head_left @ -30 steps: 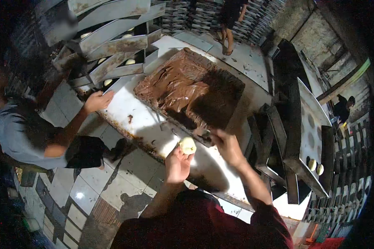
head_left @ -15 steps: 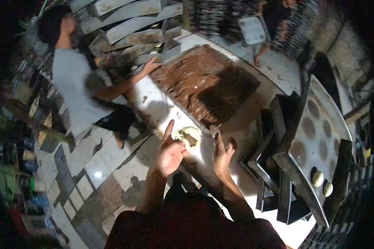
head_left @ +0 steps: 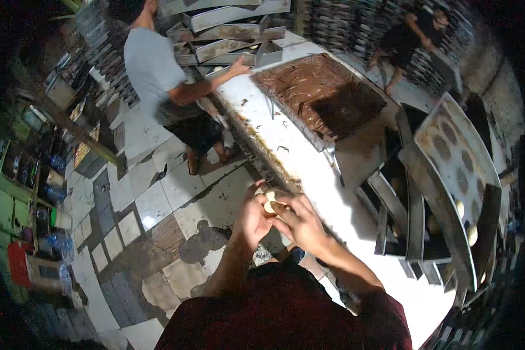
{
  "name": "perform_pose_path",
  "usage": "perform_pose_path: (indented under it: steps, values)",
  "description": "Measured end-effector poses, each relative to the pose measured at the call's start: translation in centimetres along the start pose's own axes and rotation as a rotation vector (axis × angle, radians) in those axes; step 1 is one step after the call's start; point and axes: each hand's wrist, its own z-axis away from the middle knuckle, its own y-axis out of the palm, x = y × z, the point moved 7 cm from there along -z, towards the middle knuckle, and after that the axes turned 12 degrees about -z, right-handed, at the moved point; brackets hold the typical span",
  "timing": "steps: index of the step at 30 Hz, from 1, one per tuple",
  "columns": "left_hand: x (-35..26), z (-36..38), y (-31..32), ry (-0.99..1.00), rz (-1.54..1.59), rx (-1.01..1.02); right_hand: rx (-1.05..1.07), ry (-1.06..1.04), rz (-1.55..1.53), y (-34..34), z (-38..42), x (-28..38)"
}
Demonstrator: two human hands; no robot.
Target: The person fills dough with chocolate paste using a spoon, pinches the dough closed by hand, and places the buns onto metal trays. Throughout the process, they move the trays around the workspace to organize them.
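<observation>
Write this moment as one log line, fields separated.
left hand: holds dough ball | right hand: pinching same ball | place: beside white table

A small pale dough ball [head_left: 270,204], mostly hidden, sits pinched between both hands beside the white table's edge.

Upper centre: a large tray of brown chocolate paste [head_left: 321,96] on a white table [head_left: 286,146]. Top: stacked metal trays [head_left: 227,35], with a person in a grey shirt [head_left: 154,70] reaching toward them. Right: a tilted baking tray [head_left: 449,169] bearing pale dough balls [head_left: 471,235]. Lower left: tiled floor [head_left: 151,204].
</observation>
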Motion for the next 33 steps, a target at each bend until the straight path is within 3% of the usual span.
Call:
perform_pose_path:
  steps: [4,5,6,8,9,10,12,14,16,18,19,20,22,23,26,27,28,31,33]
  values:
    - [-0.6,5.4,2.0,-0.052,-0.109,0.181,-0.013,0.108,0.108,1.4,3.1,1.6]
    - [-0.9,7.0,1.9,0.033,-0.232,0.147,-0.121,0.326,-0.095,0.2,2.7,2.9]
    - [-0.5,8.3,1.6,0.006,-0.226,0.164,-0.123,0.418,-0.282,-0.3,2.3,4.3]
    - [-1.6,11.3,2.1,0.276,-0.583,0.289,-0.015,0.630,-0.524,0.0,3.0,5.4]
    - [-1.8,12.3,2.3,0.294,-0.567,0.315,-0.056,0.735,-0.808,0.8,4.1,5.2]
    - [-1.9,13.0,2.2,0.300,-0.570,0.328,-0.065,0.725,-0.800,1.2,4.9,5.5]
    - [-1.3,13.7,0.8,0.228,-0.518,0.142,-0.115,0.643,-0.725,1.3,6.5,7.0]
    - [-0.9,14.6,1.2,0.169,-0.253,0.079,-0.106,0.274,-0.051,0.7,6.4,12.8]
    - [0.9,15.7,1.5,0.133,-0.246,0.123,-0.045,0.160,0.319,0.7,8.6,14.3]
    - [3.1,17.5,3.1,0.068,-0.362,0.188,-0.095,0.255,0.254,-2.0,10.4,14.5]
    - [3.1,18.6,4.5,0.277,-0.499,0.249,-0.152,0.281,0.199,-3.3,11.4,14.4]
    - [4.1,19.5,5.4,0.268,-0.509,0.268,-0.172,0.289,0.207,-4.5,12.4,14.9]
    - [4.7,23.0,10.0,0.696,-0.977,0.463,-0.334,0.559,-0.276,-7.6,15.6,14.4]
    - [5.7,24.0,11.6,0.800,-1.087,0.498,-0.291,0.612,-0.279,-9.2,17.1,14.6]
    - [11.2,24.9,15.1,0.672,-0.891,0.466,-0.394,0.683,-0.407,-12.9,23.0,15.0]
    - [13.3,25.0,16.2,0.539,-0.752,0.382,-0.357,0.418,-0.023,-14.9,23.6,17.6]
    - [14.6,25.1,17.5,0.575,-0.731,0.316,-0.422,0.248,0.092,-15.8,25.0,19.1]
    - [19.5,25.9,20.8,0.476,-0.518,0.401,-0.509,0.234,0.344,-19.3,29.2,21.0]
    - [21.6,27.4,22.8,0.458,-0.620,0.494,-0.580,0.236,0.176,-22.6,30.7,20.8]
